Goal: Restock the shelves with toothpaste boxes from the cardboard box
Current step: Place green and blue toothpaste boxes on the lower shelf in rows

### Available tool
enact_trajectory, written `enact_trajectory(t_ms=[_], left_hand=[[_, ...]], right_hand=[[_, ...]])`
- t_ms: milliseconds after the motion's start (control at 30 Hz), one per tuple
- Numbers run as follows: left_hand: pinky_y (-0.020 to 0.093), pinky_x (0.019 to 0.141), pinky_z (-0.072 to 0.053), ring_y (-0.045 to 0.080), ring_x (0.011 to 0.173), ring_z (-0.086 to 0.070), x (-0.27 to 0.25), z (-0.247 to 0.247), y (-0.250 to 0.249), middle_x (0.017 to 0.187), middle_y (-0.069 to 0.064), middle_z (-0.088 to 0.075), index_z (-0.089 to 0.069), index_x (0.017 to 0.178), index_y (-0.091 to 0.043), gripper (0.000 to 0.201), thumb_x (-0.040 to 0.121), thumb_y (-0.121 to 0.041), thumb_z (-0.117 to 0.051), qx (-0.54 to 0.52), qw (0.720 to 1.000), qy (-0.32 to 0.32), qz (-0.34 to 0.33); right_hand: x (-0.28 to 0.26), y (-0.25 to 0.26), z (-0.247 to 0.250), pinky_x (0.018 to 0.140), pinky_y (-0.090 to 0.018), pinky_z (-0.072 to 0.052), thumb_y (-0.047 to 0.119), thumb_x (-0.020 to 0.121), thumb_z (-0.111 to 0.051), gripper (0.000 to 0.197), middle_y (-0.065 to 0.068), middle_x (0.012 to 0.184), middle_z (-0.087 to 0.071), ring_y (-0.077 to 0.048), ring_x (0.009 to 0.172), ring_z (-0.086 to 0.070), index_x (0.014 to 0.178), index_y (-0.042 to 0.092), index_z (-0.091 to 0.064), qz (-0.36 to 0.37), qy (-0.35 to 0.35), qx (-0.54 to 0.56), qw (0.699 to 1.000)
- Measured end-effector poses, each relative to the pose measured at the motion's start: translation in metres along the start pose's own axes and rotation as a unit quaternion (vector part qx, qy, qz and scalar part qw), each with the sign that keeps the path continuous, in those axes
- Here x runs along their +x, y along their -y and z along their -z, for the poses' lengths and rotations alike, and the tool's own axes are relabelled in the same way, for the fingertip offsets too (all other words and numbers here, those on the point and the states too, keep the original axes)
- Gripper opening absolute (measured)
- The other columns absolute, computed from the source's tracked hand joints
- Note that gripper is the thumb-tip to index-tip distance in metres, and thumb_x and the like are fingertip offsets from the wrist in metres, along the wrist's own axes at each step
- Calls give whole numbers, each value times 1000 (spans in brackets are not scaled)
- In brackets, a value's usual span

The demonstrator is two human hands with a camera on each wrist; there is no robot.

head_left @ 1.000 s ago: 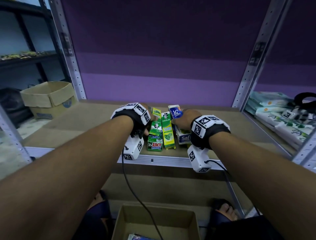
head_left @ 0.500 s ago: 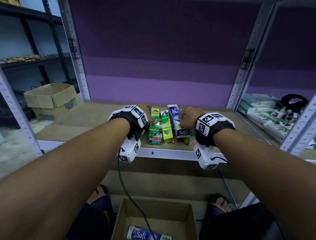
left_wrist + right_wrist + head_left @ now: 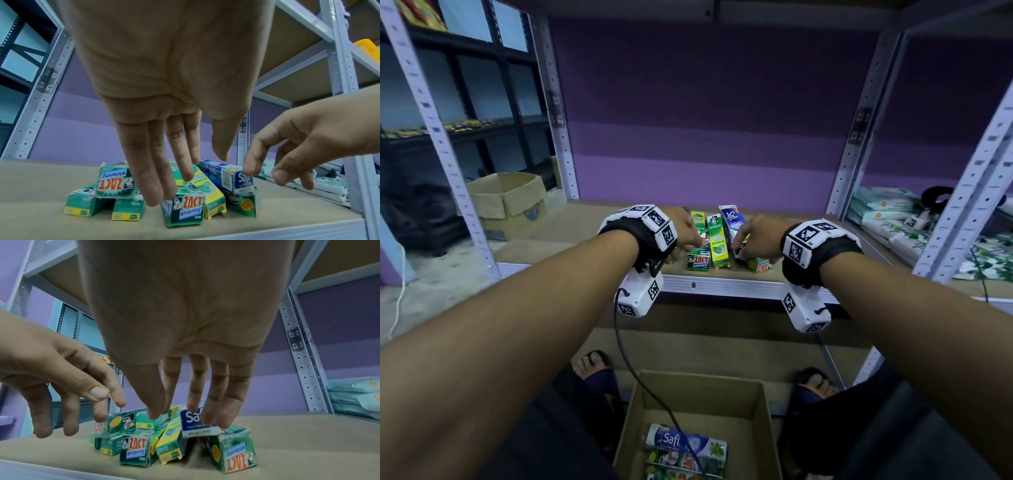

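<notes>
Several toothpaste boxes lie bunched near the front of the shelf board [image 3: 585,233]: a green ZACT box [image 3: 698,262] [image 3: 186,209] [image 3: 134,451], a yellow-green Darlie box [image 3: 718,245] [image 3: 213,199] and a blue-white Safi box [image 3: 731,221] [image 3: 240,177] [image 3: 191,420] resting atop another green box. My left hand [image 3: 693,240] [image 3: 185,170] hangs over the green boxes with straight fingers and holds nothing. My right hand [image 3: 743,240] [image 3: 193,402] reaches down with straight fingers to the Safi box's near end. The cardboard box [image 3: 688,394] on the floor holds another Safi box [image 3: 681,442] and more.
Wet-wipe packs [image 3: 887,219] fill the shelf bay to the right. Grey slotted posts [image 3: 856,137] frame the bay. A second cardboard box [image 3: 506,202] sits on the floor at the left. A black cable [image 3: 633,370] hangs into the box; feet [image 3: 592,366] flank it.
My right hand has let go of the Safi box, now resting on the pile. Both hands have opened and drawn back a little. The view has tilted down, showing more of the floor box.
</notes>
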State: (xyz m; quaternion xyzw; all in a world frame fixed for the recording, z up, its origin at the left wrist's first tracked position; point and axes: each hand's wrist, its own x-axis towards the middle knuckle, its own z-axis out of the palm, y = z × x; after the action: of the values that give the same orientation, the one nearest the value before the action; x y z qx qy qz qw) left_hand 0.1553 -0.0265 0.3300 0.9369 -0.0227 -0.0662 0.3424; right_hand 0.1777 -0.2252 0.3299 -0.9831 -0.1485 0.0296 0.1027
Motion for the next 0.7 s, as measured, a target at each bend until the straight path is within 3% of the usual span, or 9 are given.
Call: enact_trajectory(t_ms=[133, 267, 333, 433, 467, 567, 700], left_hand=[[46, 71, -62, 32, 81, -73, 1, -3, 9, 90, 4, -74, -71, 94, -17, 23, 83, -36, -74, 69, 997, 32, -16], [35, 68, -62, 17, 78, -73, 7, -15, 24, 89, -6, -73, -73, 93, -23, 21, 80, -39, -76, 97, 993, 63, -23], [30, 64, -61, 16, 79, -72, 9, -25, 33, 88, -7, -72, -73, 95, -23, 23, 80, -40, -77, 104, 991, 81, -27], [17, 54, -51, 13, 67, -68, 12, -43, 48, 70, -12, -69, -73, 99, -23, 26, 79, -38, -78, 129, 986, 101, -31], [18, 59, -51, 13, 68, -66, 14, -51, 54, 72, -8, -70, -73, 101, -22, 27, 79, -38, -78, 136, 984, 111, -30], [30, 89, -50, 14, 94, -64, 23, -76, 74, 101, -3, -71, -72, 108, -20, 30, 83, -37, -75, 172, 974, 145, -34], [30, 91, -51, 14, 100, -64, 33, -112, 106, 106, -3, -72, -73, 106, -17, 23, 86, -27, -72, 180, 967, 181, -21]], right_hand=[[-4, -2, -11, 40, -11, -44, 25, 82, -74, 23, 12, 82, -60, -4, 65, -55, 105, 26, -73, 12, 40, 21, 999], [-7, -6, -28, 49, -14, -45, 29, 84, -74, 26, 8, 91, -63, -12, 80, -60, 109, 27, -70, 11, 89, 37, 995], [-6, -9, -40, 49, -13, -47, 30, 84, -74, 28, 7, 92, -64, -12, 78, -60, 111, 26, -69, 7, 107, 45, 993], [-1, -13, -64, 44, -8, -43, 30, 84, -75, 29, 12, 87, -60, -4, 70, -56, 112, 26, -69, 3, 126, 45, 991], [2, -15, -74, 43, -8, -40, 31, 84, -75, 29, 13, 89, -60, -2, 70, -54, 113, 26, -70, 4, 136, 44, 990], [10, -22, -106, 43, -8, -38, 33, 85, -74, 28, 12, 96, -61, 1, 69, -52, 113, 26, -70, 8, 173, 44, 984], [21, -32, -155, 37, -9, -38, 30, 88, -71, 26, 10, 90, -62, -4, 63, -54, 114, 22, -69, 3, 243, 57, 968]])
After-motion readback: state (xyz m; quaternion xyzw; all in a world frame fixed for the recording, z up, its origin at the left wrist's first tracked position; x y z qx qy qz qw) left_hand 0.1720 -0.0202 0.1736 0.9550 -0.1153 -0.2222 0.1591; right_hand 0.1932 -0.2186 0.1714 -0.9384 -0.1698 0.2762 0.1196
